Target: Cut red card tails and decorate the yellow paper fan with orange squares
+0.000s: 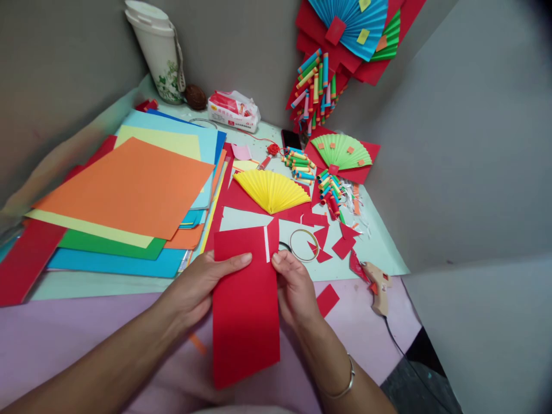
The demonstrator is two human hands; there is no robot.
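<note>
A tall piece of red paper (245, 322) is held upright in front of me, with a white strip (267, 244) along its upper right edge. My left hand (202, 287) grips its left side, thumb across the front and fingers behind. My right hand (295, 284) pinches the right edge just below the white strip. Beyond the paper lies a yellow folded fan (271, 190) on red sheets. A ring of tape (304, 245) rests on the table near my right hand, beside several red paper scraps (344, 247).
Stacked coloured sheets (129, 192) fill the left. A hot glue gun (378, 287) with its cord lies at right. Rolled paper tubes (299, 165), a green fan (340, 152), a tissue pack (234, 111), a phone (292, 140) and a white cup (157, 54) stand or lie farther back.
</note>
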